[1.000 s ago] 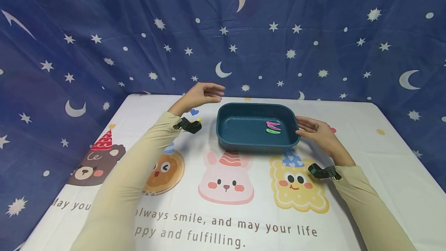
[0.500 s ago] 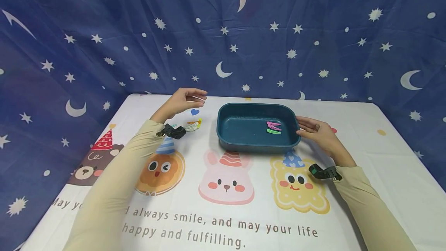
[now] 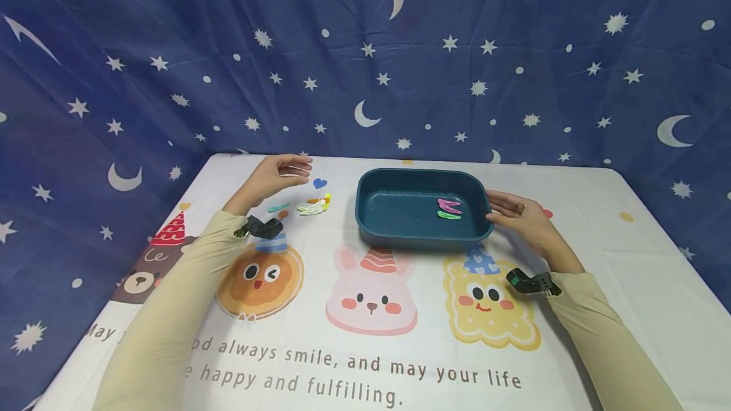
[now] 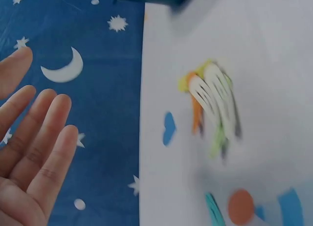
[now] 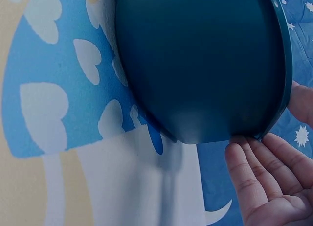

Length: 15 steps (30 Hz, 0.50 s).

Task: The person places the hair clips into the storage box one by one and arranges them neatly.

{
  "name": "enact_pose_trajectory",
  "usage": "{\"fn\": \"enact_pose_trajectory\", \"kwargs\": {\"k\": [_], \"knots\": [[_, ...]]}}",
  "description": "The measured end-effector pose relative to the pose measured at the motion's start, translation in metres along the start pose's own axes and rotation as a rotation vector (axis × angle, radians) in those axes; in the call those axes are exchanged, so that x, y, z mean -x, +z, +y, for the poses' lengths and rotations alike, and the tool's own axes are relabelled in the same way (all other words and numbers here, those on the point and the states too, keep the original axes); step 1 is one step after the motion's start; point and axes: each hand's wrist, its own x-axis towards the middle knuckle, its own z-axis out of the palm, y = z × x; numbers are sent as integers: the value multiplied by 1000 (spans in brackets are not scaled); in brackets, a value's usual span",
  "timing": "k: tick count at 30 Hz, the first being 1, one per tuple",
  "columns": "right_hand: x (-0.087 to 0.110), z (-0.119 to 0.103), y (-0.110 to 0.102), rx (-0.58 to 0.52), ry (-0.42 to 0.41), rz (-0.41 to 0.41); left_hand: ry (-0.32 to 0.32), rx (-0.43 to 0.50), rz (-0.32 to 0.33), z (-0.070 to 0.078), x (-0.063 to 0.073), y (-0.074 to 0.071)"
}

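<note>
On the desk (image 3: 657, 297) sits a box (image 3: 422, 243). The right hand (image 3: 522, 217), fingers nearly straight, touches its end; the left hand (image 3: 268, 177), fingers relaxed and empty, has moved left, uncovering loose clips (image 3: 312, 209) within reach; others (image 3: 450, 209) lie inside.

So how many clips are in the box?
3 visible: two pink clips close together, one green clip in front, right of centre in the box. Overlap may hide others.

Head view high, facing forward, down; wrist views close; head, right wrist share bin (image 3: 422, 244).
</note>
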Motion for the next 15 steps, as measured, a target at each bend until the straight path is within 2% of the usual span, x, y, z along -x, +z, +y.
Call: {"fn": "enact_pose_trajectory", "kwargs": {"k": [15], "knots": [[0,1,0,-2,-24,8,-52,-140,88,-39,20,-8]]}}
